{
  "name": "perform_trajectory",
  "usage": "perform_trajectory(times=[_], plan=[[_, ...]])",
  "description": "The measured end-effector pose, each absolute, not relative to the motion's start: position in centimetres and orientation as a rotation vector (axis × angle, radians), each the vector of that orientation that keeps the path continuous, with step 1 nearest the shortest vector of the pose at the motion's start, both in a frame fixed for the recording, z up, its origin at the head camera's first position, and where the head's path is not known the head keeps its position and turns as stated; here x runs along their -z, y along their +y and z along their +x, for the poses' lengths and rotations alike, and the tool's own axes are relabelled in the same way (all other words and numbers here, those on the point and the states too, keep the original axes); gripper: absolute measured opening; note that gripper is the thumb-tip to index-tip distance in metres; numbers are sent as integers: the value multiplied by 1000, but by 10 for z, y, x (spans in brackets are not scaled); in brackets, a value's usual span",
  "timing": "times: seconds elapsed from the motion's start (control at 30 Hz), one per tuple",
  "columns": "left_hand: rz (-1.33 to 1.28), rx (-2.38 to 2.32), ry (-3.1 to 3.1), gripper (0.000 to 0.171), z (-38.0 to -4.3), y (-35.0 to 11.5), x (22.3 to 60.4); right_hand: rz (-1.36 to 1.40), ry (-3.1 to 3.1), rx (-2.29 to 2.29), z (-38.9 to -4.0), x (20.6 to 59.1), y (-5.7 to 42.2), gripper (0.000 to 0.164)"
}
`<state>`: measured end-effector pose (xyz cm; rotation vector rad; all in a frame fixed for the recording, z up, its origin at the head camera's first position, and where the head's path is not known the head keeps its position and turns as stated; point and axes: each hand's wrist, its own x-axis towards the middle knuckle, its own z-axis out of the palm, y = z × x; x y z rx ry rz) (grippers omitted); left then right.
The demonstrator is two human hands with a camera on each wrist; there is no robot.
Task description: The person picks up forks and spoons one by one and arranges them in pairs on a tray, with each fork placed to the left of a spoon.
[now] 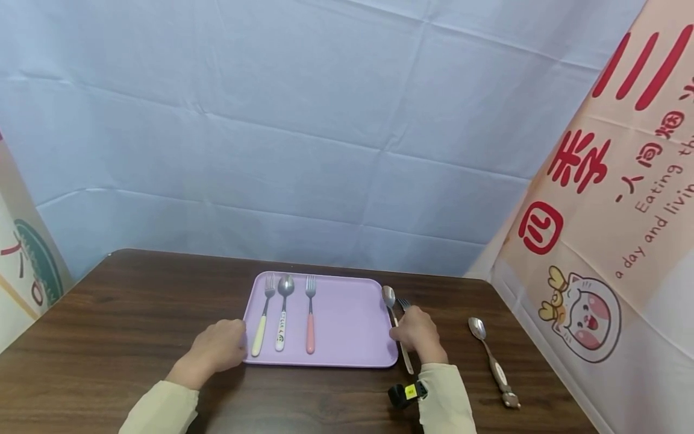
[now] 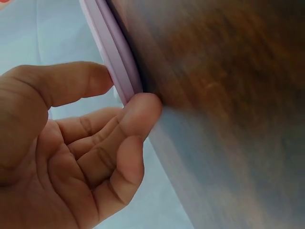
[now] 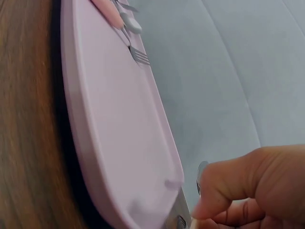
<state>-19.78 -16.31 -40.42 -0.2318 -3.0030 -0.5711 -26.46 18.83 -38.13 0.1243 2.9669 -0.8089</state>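
A lilac tray (image 1: 352,322) lies on the table, carrying a yellow-handled fork (image 1: 260,328), a spoon with a patterned white handle (image 1: 281,328) and a pink-handled fork (image 1: 310,328). My left hand (image 1: 219,345) pinches the tray's left rim between thumb and fingers, seen closely in the left wrist view. Just off the tray's right side, my right hand (image 1: 420,331) pinches the middle of a spoon with a pale handle (image 1: 388,295). The tines of another fork (image 1: 403,303) show behind this hand; its handle is hidden.
Farther right on the dark wooden table (image 1: 130,313) lies a spoon with a decorated handle (image 1: 493,364). A black strap device with a yellow label (image 1: 406,395) is at my right wrist. A pale blue cloth (image 1: 244,132) hangs behind the table, and a printed cloth (image 1: 612,199) hangs at right.
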Motion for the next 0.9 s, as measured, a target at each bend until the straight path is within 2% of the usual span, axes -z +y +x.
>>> perform_trajectory(times=[0.1, 0.23, 0.6, 0.9], plan=[[-201, 615, -3000, 14, -199, -163, 405, 98, 2971, 807, -266, 382, 182, 18], [-166, 670, -2987, 28, -200, -164, 405, 85, 2976, 808, -269, 383, 174, 16], [-124, 725, -3017, 35, -202, -164, 403, -30, 3030, 747, -276, 390, 151, 17], [-52, 876, -3037, 20, -202, -164, 403, -36, 3012, 767, -275, 397, 137, 16]])
